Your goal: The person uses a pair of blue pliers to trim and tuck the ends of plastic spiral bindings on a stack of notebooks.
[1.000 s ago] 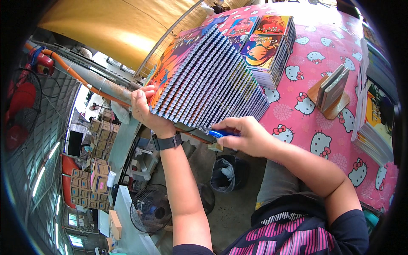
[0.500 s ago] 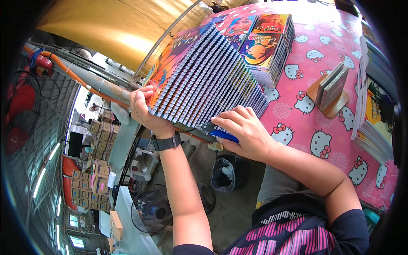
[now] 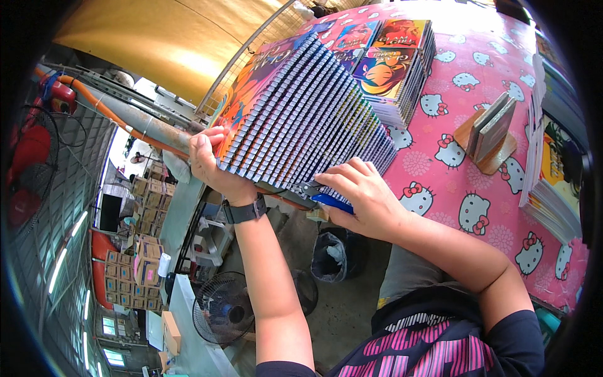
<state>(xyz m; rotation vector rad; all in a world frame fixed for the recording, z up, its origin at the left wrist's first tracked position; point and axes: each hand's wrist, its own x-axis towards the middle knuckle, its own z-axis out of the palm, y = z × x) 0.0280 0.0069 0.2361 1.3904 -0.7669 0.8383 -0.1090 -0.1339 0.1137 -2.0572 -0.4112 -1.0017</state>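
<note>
A tilted stack of wire-bound notebooks point(image 3: 301, 119) with colourful covers stands at the table's near left edge, its rows of metal binding coils turned toward me. My left hand point(image 3: 217, 164) grips the stack's lower left corner, partly hidden behind it, with a dark watch on the wrist. In my right hand point(image 3: 366, 198) are cutting pliers point(image 3: 333, 201) with a blue handle. Their dark jaws are at the lower edge of the coils, near the stack's bottom; whether they bite on a wire end is too small to tell.
More notebooks point(image 3: 386, 69) lie piled behind the stack on the pink cartoon-patterned tablecloth point(image 3: 433, 163). A wooden block stand point(image 3: 490, 141) and another notebook pile point(image 3: 553, 188) are at right. Below the table edge are a lined bin point(image 3: 333, 254) and a fan point(image 3: 223, 308).
My right hand and the pliers have shifted very slightly along the lower edge of the coils. My left hand and the stack have barely moved.
</note>
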